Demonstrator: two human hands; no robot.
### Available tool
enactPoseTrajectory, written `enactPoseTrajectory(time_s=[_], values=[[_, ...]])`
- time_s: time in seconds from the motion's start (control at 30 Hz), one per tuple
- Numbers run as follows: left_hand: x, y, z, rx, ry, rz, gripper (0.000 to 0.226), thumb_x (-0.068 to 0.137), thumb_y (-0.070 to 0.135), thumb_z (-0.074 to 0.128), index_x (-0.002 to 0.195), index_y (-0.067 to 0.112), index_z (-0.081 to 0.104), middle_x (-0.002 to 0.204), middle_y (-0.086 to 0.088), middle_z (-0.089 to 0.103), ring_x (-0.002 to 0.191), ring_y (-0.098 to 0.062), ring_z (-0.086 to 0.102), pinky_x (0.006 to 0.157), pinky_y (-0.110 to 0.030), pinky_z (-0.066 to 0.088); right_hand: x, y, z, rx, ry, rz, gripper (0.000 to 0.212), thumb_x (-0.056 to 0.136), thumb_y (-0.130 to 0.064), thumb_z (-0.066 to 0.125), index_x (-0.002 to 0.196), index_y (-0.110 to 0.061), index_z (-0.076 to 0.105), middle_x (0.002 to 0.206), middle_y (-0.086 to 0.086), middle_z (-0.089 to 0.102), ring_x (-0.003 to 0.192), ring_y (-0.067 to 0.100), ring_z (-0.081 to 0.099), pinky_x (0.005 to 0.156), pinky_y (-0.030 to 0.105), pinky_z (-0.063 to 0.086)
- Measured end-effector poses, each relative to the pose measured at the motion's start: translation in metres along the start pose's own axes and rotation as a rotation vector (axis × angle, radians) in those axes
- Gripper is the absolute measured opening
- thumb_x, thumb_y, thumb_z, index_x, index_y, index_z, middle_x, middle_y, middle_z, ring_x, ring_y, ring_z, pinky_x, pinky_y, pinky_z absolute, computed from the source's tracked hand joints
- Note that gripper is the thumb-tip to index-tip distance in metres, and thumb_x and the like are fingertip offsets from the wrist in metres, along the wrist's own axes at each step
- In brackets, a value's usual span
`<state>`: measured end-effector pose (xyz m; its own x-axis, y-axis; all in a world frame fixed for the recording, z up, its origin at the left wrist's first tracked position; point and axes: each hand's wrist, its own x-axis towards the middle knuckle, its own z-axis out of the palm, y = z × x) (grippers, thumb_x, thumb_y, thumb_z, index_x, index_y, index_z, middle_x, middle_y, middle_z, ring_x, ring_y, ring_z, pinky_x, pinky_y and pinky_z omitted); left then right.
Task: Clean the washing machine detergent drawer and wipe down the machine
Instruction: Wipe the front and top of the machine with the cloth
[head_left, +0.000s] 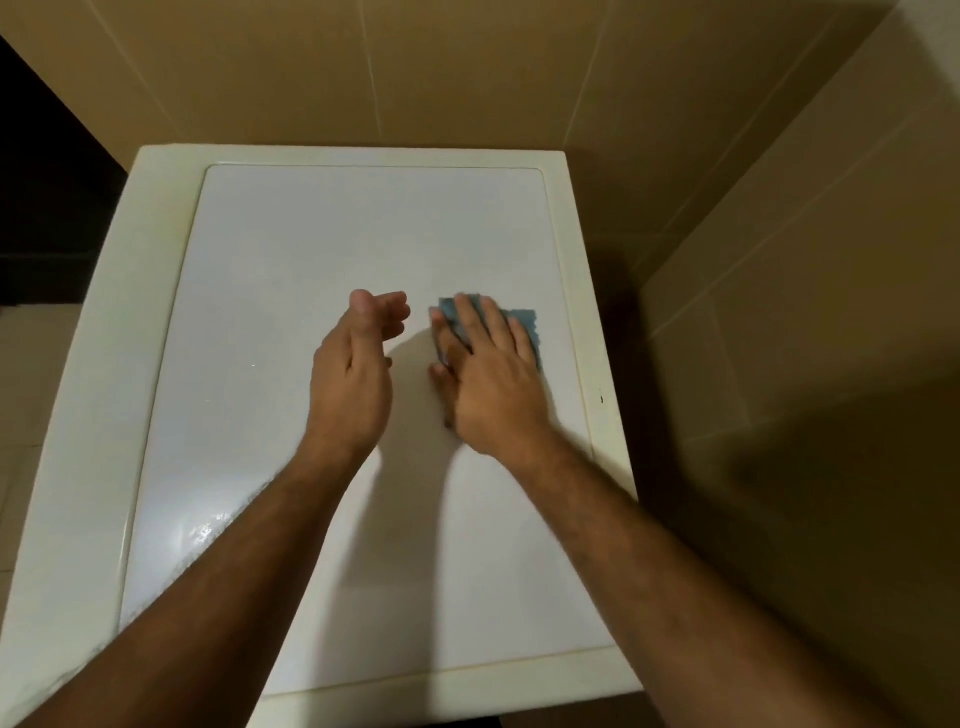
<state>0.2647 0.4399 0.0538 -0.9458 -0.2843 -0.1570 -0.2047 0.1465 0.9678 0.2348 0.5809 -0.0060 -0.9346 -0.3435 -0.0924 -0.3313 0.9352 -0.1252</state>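
Note:
The washing machine's white top panel (291, 291) fills the middle of the view, seen from above. A small blue cloth (523, 322) lies flat on it, right of centre. My right hand (488, 379) presses down on the cloth with straight, spread fingers and covers most of it. My left hand (353, 374) hovers just left of it, above the panel, turned on edge with relaxed fingers and holding nothing. The detergent drawer is out of view.
A cream rim (88, 395) frames the top panel. Beige tiled walls stand behind (467, 67) and close on the right (810, 312). A wet sheen shows near the panel's front left (202, 530). Dark space lies to the left of the machine.

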Motion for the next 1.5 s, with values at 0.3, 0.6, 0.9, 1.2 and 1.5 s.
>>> enactPoseTrajectory(time_s=[0.3, 0.6, 0.9, 1.2, 1.5], values=[[-0.007, -0.016, -0.038, -0.013, 0.088, -0.048, 0.075, 0.088, 0.068, 0.013, 0.121, 0.024, 0.064, 0.116, 0.008, 0.068, 0.110, -0.003, 0.062, 0.096, -0.043, 0.051, 0.034, 0.032, -0.004, -0.069, 0.070, 0.228, 0.063, 0.100, -0.048, 0.013, 0.156, -0.019, 0.016, 0.163, 0.010, 0.017, 0.150, 0.031, 0.012, 0.121, 0.049, 0.012], [-0.023, -0.021, -0.062, -0.010, 0.183, -0.038, 0.067, 0.095, 0.059, 0.012, 0.115, 0.023, 0.065, 0.111, 0.006, 0.070, 0.106, -0.006, 0.065, 0.093, -0.043, 0.052, 0.034, -0.044, 0.005, -0.049, 0.073, 0.087, 0.062, 0.100, -0.045, 0.021, 0.154, -0.016, 0.024, 0.160, 0.007, 0.026, 0.148, 0.030, 0.018, 0.119, 0.047, 0.018], [-0.031, -0.019, -0.086, -0.041, 0.179, -0.029, 0.064, 0.096, 0.057, 0.012, 0.111, 0.025, 0.066, 0.109, 0.005, 0.071, 0.105, -0.007, 0.066, 0.092, -0.044, 0.052, -0.051, -0.022, 0.012, -0.075, 0.058, 0.038, 0.061, 0.100, -0.045, 0.019, 0.155, -0.019, 0.023, 0.161, 0.008, 0.024, 0.149, 0.028, 0.018, 0.120, 0.048, 0.017], [-0.041, -0.036, -0.132, -0.081, 0.238, -0.069, 0.065, 0.098, 0.055, 0.011, 0.111, 0.023, 0.066, 0.108, 0.005, 0.071, 0.103, -0.007, 0.066, 0.090, -0.039, 0.053, 0.015, -0.041, 0.009, -0.088, 0.075, 0.238, 0.061, 0.102, -0.043, 0.022, 0.156, -0.014, 0.016, 0.162, 0.012, 0.018, 0.149, 0.034, 0.012, 0.121, 0.049, 0.013], [-0.043, -0.036, -0.145, -0.065, 0.175, -0.064, 0.068, 0.095, 0.058, 0.011, 0.113, 0.023, 0.065, 0.108, 0.006, 0.072, 0.104, -0.008, 0.066, 0.090, -0.038, 0.053, -0.018, -0.138, 0.023, -0.046, 0.076, 0.066, 0.062, 0.101, -0.042, 0.026, 0.155, -0.013, 0.021, 0.162, 0.007, 0.023, 0.150, 0.030, 0.013, 0.120, 0.047, 0.016]])
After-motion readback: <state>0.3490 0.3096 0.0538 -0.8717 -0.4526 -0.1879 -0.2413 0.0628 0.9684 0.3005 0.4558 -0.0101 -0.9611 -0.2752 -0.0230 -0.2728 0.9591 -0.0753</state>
